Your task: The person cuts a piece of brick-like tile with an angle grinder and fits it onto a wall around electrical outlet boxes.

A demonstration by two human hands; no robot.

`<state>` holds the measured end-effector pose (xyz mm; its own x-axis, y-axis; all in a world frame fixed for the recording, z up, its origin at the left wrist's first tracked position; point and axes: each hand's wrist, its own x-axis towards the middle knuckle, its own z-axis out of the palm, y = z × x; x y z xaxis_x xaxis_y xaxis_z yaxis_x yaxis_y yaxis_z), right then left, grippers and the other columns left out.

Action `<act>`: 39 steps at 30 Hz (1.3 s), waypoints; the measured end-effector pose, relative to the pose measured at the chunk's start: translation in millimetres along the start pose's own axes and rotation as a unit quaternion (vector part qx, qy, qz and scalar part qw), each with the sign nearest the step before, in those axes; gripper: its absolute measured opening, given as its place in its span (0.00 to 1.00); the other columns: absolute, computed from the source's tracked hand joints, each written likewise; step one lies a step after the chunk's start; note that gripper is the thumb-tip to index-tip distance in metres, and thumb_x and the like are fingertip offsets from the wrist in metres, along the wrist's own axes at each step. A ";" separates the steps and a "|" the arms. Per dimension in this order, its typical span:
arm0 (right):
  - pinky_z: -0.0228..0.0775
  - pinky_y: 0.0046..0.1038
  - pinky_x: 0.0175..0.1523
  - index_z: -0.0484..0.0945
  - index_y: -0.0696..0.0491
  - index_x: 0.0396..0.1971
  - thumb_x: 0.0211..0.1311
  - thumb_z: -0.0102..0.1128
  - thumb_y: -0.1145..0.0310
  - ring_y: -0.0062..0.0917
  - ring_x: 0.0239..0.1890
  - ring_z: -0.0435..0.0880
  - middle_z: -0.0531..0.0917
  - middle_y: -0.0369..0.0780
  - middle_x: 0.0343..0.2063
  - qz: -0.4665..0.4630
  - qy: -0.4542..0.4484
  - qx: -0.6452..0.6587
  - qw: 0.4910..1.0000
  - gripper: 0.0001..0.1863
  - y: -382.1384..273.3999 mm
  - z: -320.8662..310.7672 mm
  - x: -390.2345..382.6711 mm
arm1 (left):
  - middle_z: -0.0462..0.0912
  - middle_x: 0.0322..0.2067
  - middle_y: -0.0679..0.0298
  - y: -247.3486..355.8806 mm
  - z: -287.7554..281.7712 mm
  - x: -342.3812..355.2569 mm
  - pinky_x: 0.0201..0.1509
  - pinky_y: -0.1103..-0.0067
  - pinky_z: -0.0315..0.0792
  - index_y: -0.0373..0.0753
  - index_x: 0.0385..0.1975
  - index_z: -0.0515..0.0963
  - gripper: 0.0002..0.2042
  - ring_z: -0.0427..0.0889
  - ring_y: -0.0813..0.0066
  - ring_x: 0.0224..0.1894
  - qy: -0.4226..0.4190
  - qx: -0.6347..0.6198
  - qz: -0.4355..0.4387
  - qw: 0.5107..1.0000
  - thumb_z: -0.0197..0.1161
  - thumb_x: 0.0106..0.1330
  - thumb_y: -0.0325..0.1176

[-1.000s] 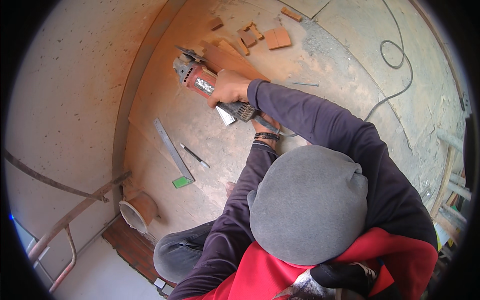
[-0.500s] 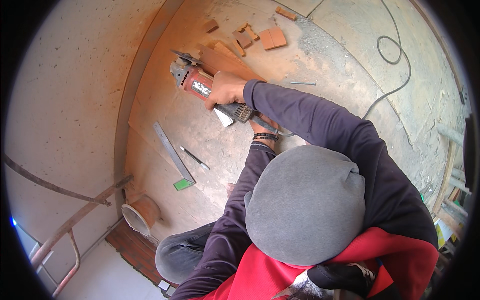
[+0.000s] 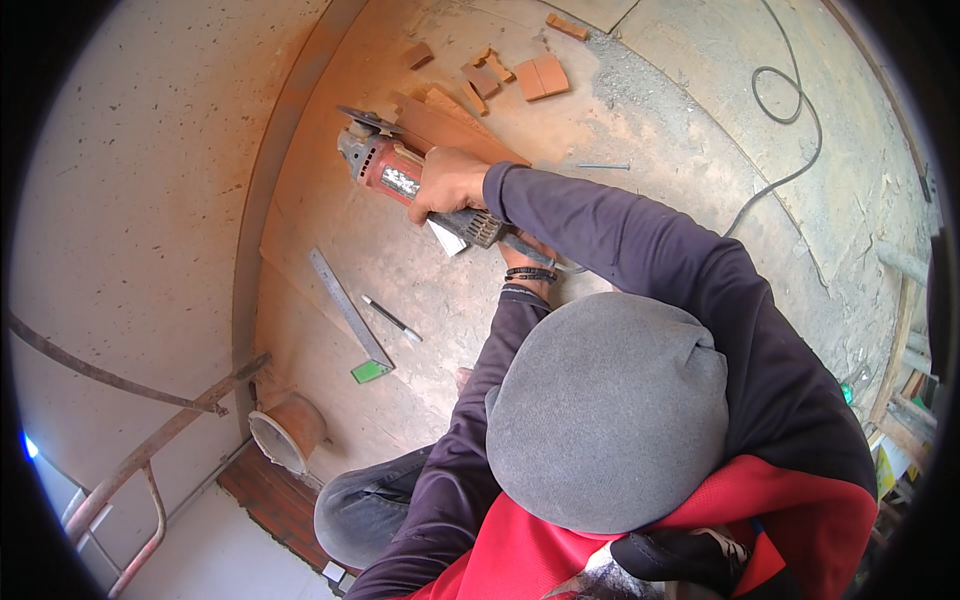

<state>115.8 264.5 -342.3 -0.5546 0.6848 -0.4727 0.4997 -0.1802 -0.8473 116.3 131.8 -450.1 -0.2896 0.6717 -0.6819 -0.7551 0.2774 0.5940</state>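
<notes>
My right hand (image 3: 450,185) is wrapped around the body of a red and grey angle grinder (image 3: 385,172). The grinder's disc (image 3: 368,121) sits beside a long terracotta-coloured slab (image 3: 455,130) on the floor. My left hand (image 3: 515,258), with dark bracelets at the wrist, is under the grinder's rear end and cord. Its fingers are hidden, so its grip does not show. A small white flat piece (image 3: 447,238) shows below the grinder. Nearer lie a set square (image 3: 340,292) with a green base and a dark marker (image 3: 392,318).
Several cut terracotta pieces (image 3: 543,77) lie beyond the slab. A thin metal rod (image 3: 603,166) and a looping cable (image 3: 820,140) are to the right. A bucket (image 3: 290,430) and metal bars (image 3: 150,445) stand left, by the wall. A rounded grey cloth shape (image 3: 610,410) fills the space between my arms.
The whole view has shifted very slightly. My hands and the grinder hold nearly the same position beside the slab.
</notes>
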 end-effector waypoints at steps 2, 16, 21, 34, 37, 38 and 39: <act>0.79 0.32 0.38 0.84 0.68 0.30 0.35 0.78 0.59 0.37 0.32 0.88 0.87 0.52 0.30 -0.002 -0.002 -0.001 1.000 0.27 -1.0 0.6 0.1 | 0.79 0.54 0.60 -0.4 -2.3 1.9 0.56 0.68 0.79 0.38 0.60 0.69 0.18 0.81 0.63 0.55 0.000 -0.014 0.006 1.000 0.51 0.78 0.43; 0.79 0.31 0.37 0.84 0.67 0.28 0.35 0.79 0.61 0.35 0.30 0.88 0.87 0.51 0.29 0.000 0.008 0.018 1.000 0.25 0.5 2.3 1.4 | 0.82 0.53 0.61 -7.8 -7.8 9.0 0.66 0.64 0.71 0.40 0.54 0.75 0.24 0.79 0.59 0.58 -0.014 -0.023 -0.005 1.000 0.46 0.76 0.54; 0.79 0.31 0.36 0.84 0.67 0.28 0.35 0.79 0.61 0.35 0.30 0.88 0.87 0.51 0.28 0.000 0.006 0.014 1.000 0.25 1.2 2.4 2.2 | 0.82 0.53 0.61 -7.4 -5.0 7.8 0.66 0.65 0.71 0.40 0.55 0.75 0.24 0.79 0.60 0.58 -0.011 -0.024 -0.006 1.000 0.46 0.76 0.53; 0.78 0.31 0.36 0.84 0.68 0.29 0.35 0.79 0.62 0.34 0.29 0.88 0.87 0.50 0.29 0.002 0.005 0.027 1.000 0.25 -1.0 0.4 0.6 | 0.82 0.54 0.62 -10.4 -10.0 14.7 0.67 0.64 0.70 0.41 0.55 0.75 0.24 0.78 0.60 0.59 -0.002 -0.029 0.003 1.000 0.44 0.76 0.55; 0.78 0.31 0.35 0.83 0.68 0.29 0.36 0.79 0.63 0.33 0.29 0.88 0.87 0.50 0.29 0.008 -0.001 0.041 0.999 0.24 0.0 -0.4 0.1 | 0.82 0.54 0.63 -11.6 -10.4 15.7 0.67 0.65 0.70 0.41 0.55 0.75 0.25 0.78 0.60 0.59 0.000 -0.042 -0.002 0.999 0.44 0.76 0.55; 0.78 0.31 0.35 0.83 0.68 0.30 0.36 0.79 0.64 0.33 0.29 0.88 0.87 0.50 0.29 0.010 -0.004 0.046 0.999 0.24 0.4 -0.6 0.3 | 0.82 0.54 0.63 -12.0 -10.4 15.9 0.67 0.65 0.70 0.41 0.55 0.75 0.25 0.78 0.60 0.59 0.003 -0.047 -0.004 0.999 0.44 0.76 0.55; 0.78 0.31 0.35 0.83 0.68 0.30 0.35 0.79 0.64 0.33 0.29 0.88 0.87 0.50 0.29 0.011 -0.006 0.044 0.999 0.24 0.9 -1.0 0.6 | 0.82 0.54 0.63 -12.3 -10.5 16.2 0.67 0.65 0.70 0.41 0.55 0.75 0.25 0.78 0.60 0.59 0.008 -0.053 -0.010 0.999 0.44 0.76 0.55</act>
<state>116.6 265.4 -343.1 -0.5519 0.6721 -0.4936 0.4516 -0.2567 -0.8545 114.7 132.0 -473.0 -0.2827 0.6549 -0.7008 -0.8184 0.2165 0.5324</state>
